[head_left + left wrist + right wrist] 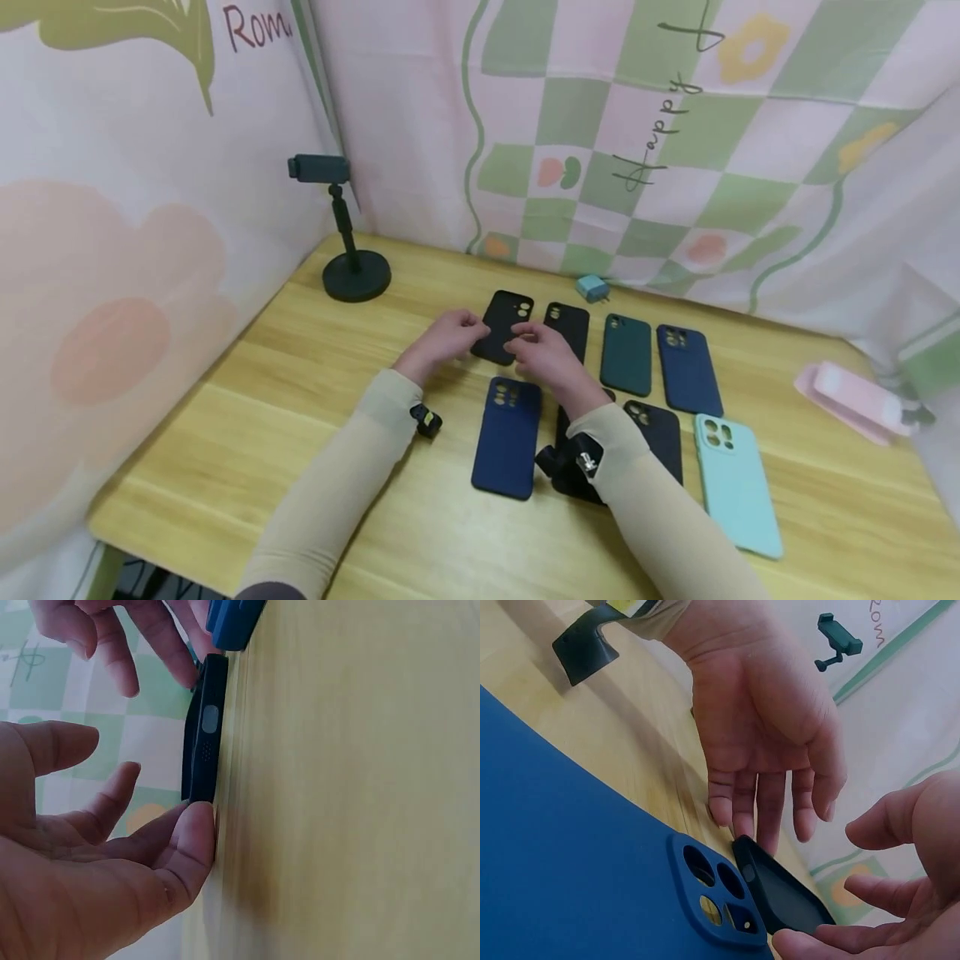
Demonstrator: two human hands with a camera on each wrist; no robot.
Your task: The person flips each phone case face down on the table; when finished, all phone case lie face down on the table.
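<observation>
We see both hands meeting over a black phone case (pixel 504 327) just above the middle of the head view, in the back row of cases on the desk (pixel 300 433). Our left hand (pixel 442 340) touches the case's left edge with nearly straight fingers; in the left wrist view its thumb (pixel 191 847) presses the lower end of the case (pixel 206 727), so that grip is wide and not closed round anything. Our right hand (pixel 546 354) reaches the case's right side, fingers loosely spread, one fingertip (pixel 802 945) at the case's corner (pixel 780 889); whether it pinches we cannot tell.

We judge the handling as just beginning: the case still lies flat on the desk, not lifted. The other cases, a dark blue one (pixel 507 437) below, another black, green, navy and pale turquoise (pixel 737 483) toward the right, lie untouched in two rows.
</observation>
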